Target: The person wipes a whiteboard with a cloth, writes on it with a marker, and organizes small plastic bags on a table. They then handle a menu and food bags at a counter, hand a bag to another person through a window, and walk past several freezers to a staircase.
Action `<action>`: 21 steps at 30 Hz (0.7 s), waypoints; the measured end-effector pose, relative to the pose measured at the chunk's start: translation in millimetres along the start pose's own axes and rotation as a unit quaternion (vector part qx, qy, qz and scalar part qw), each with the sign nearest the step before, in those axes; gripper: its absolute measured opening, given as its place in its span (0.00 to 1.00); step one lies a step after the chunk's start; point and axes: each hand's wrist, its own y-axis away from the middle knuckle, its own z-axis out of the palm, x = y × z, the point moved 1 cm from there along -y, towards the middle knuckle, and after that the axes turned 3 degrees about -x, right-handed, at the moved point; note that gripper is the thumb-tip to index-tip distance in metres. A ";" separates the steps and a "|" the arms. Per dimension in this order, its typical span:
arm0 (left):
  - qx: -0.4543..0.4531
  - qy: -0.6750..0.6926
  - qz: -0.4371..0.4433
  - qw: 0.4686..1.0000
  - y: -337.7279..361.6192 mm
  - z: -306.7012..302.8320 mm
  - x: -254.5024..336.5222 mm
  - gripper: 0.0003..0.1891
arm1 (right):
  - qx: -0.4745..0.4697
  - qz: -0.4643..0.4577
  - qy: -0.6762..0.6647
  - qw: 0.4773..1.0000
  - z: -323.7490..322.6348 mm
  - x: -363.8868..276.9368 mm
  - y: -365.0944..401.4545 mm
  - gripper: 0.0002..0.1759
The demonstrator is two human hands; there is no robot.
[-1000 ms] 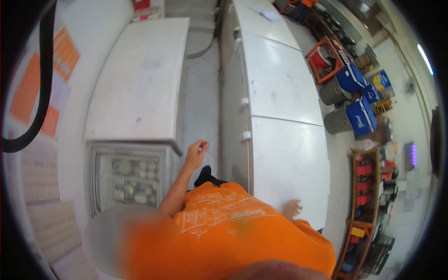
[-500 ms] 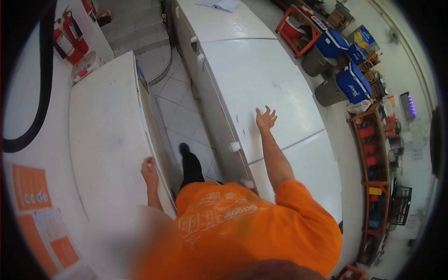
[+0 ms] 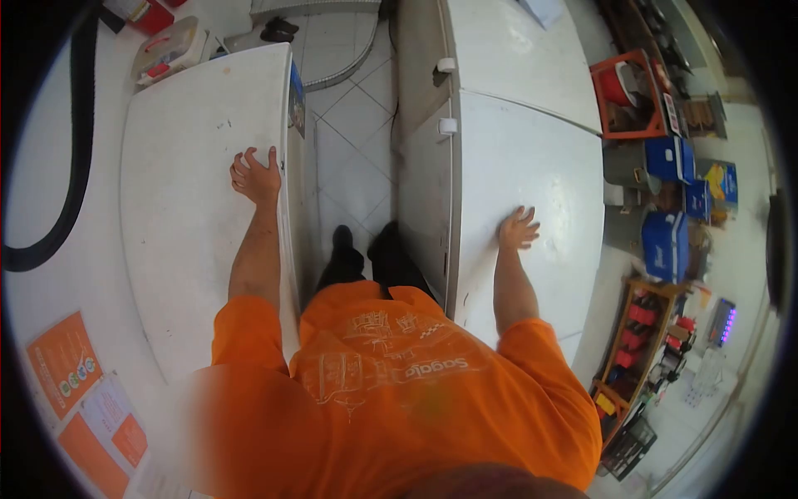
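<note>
I look straight down over my orange shirt and stand in a narrow tiled aisle between two white chest freezers. My left hand (image 3: 256, 175) lies flat with spread fingers on the lid of the left freezer (image 3: 191, 208), near its inner edge. My right hand (image 3: 518, 228) rests palm down, fingers apart, on the lid of the right freezer (image 3: 532, 158). Neither hand holds anything. My dark shoes (image 3: 370, 249) show on the floor between the freezers.
White handles (image 3: 447, 125) stick out from the right freezer's lids. A black hose (image 3: 79, 150) curves down the left wall. Blue coolers (image 3: 665, 241), an orange crate (image 3: 632, 96) and a wooden shelf (image 3: 644, 349) of goods stand at right. Orange posters (image 3: 62, 366) hang lower left.
My left hand has moved forward onto the left freezer lid and spread flat. My right hand has drawn back and settled on the right freezer lid. The view has swung.
</note>
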 end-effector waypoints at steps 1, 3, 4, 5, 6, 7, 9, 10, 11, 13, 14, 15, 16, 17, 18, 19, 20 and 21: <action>-0.003 -0.007 -0.010 1.000 -1.3 2.0 5.5 0.27 | 0.003 0.002 0.028 1.000 -1.9 -7.7 -0.5 0.37; 0.029 -0.043 -0.015 0.999 -2.1 0.8 11.7 0.30 | 0.010 0.014 0.064 0.998 -5.6 -20.8 4.7 0.38; 0.025 -0.052 -0.022 0.998 -5.3 -1.4 13.8 0.30 | 0.007 0.014 0.077 0.997 -6.5 -22.1 5.2 0.37; 0.017 -0.059 -0.023 0.998 -5.0 -4.1 16.5 0.30 | 0.001 0.009 0.088 0.996 -7.4 -22.9 5.3 0.37; 0.009 -0.064 -0.027 0.998 -5.3 -5.3 19.9 0.30 | -0.002 0.018 0.091 0.996 -7.2 -25.0 5.6 0.37; 0.003 -0.071 -0.038 0.997 -5.8 -4.3 22.2 0.30 | -0.003 0.025 0.094 0.995 -7.1 -26.5 4.0 0.37; 0.007 -0.066 -0.032 0.997 -6.3 -3.8 21.2 0.30 | -0.013 0.020 0.114 0.993 -5.5 -26.5 0.8 0.37; 0.008 -0.068 -0.033 0.997 -6.1 -4.1 22.4 0.31 | -0.016 0.029 0.126 0.991 -7.0 -23.1 -1.9 0.36; 0.002 -0.074 -0.040 0.996 -3.4 -3.3 21.1 0.31 | -0.020 0.024 0.135 0.990 -10.4 -19.4 -4.6 0.36; 0.013 -0.067 -0.033 0.997 -8.0 0.1 19.5 0.30 | -0.024 0.038 0.142 0.989 -7.7 -19.4 -9.7 0.36; 0.025 -0.080 -0.028 0.996 -10.4 2.3 18.9 0.30 | -0.017 0.034 0.145 0.989 -6.3 -17.4 -11.8 0.36; 0.020 -0.082 -0.025 0.996 -10.9 2.8 17.4 0.30 | -0.018 0.039 0.150 0.988 -5.7 -13.7 -12.8 0.36; 0.017 -0.085 -0.029 0.996 -11.5 1.7 17.9 0.29 | -0.017 0.037 0.149 0.988 -5.9 -11.1 -16.1 0.37; 0.015 -0.086 -0.036 0.996 -11.9 1.7 19.5 0.29 | -0.015 0.033 0.147 0.988 -6.5 -9.6 -21.0 0.37; 0.011 -0.083 -0.039 0.996 -12.8 2.1 21.4 0.29 | -0.011 0.031 0.150 0.988 -6.7 -9.0 -25.6 0.37; 0.014 -0.075 -0.038 0.996 -13.4 0.8 23.7 0.30 | 0.003 0.030 0.160 0.987 -7.4 -7.9 -29.6 0.36; 0.015 -0.069 -0.038 0.997 -13.2 -0.8 24.1 0.30 | 0.016 0.028 0.171 0.985 -8.4 -5.0 -32.5 0.36; 0.011 -0.072 -0.043 0.996 -12.7 -1.0 23.3 0.30 | 0.014 0.024 0.176 0.984 -7.9 0.4 -37.9 0.36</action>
